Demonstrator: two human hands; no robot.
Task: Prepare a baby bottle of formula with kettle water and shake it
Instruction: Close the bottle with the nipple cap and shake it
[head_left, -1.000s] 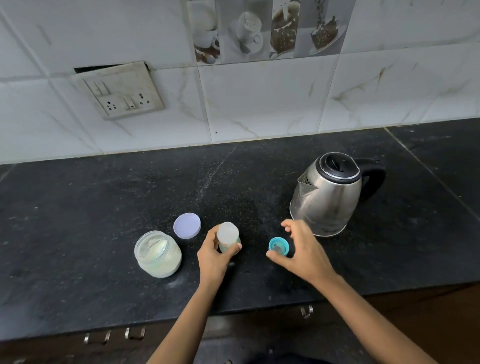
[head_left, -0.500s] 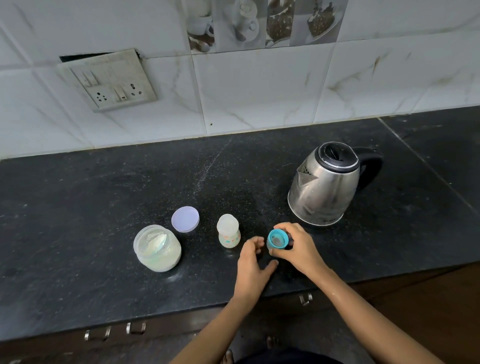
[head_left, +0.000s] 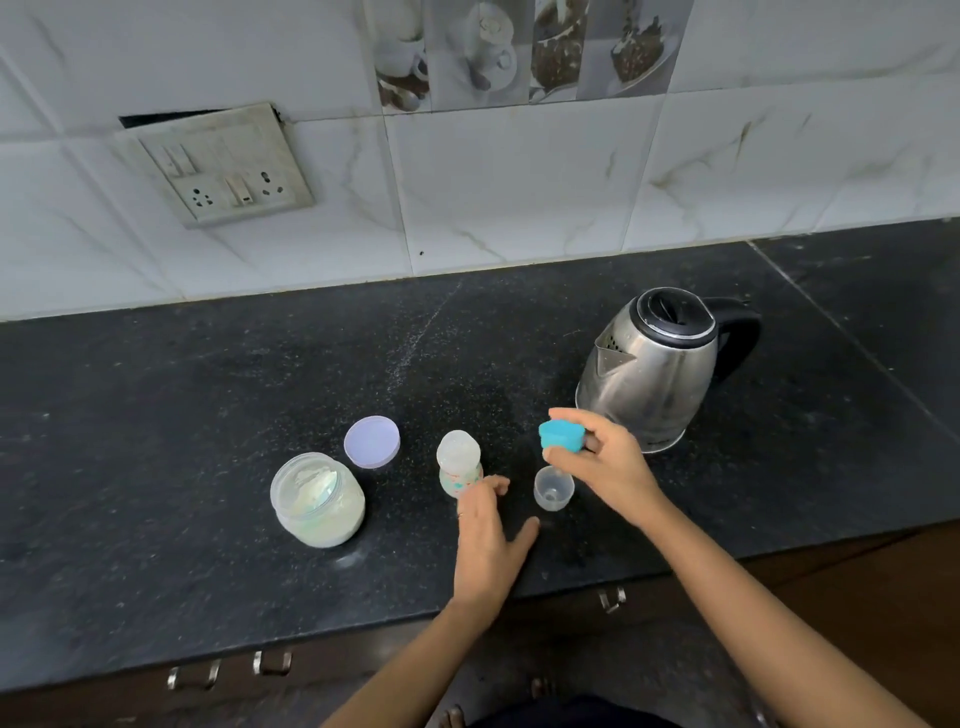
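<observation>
Steel kettle (head_left: 652, 374): it is placed towards the right part of the black counter (head_left: 156, 415), lid closed, spout turned to the left, handle to the right.
Baby bottle (head_left: 459, 465): it is seen upright near the front edge of the counter, about the middle, with a pale dome on top; whether water is inside cannot be told.
Formula jar (head_left: 318, 500): it is open, left of the bottle, with white powder inside; its lilac lid (head_left: 372, 442) is laid flat just behind it.
Right hand (head_left: 602, 465): a blue teat ring (head_left: 560, 434) is pinched between the thumb and the fingers and is held above the counter, in front of the kettle.
Clear cap (head_left: 554, 487): it is standing mouth up on the counter, just under the right hand, apart from the ring.
Left hand (head_left: 491, 535): the fingers are loosely spread and nothing is held; the fingertips are almost touching the bottle base.
Step in hand: the bottle parts are probably being taken apart, before the filling.
Next move: the bottle should be steadied by the left hand, the ring put down, and the mouth made free for powder and kettle water.
</observation>
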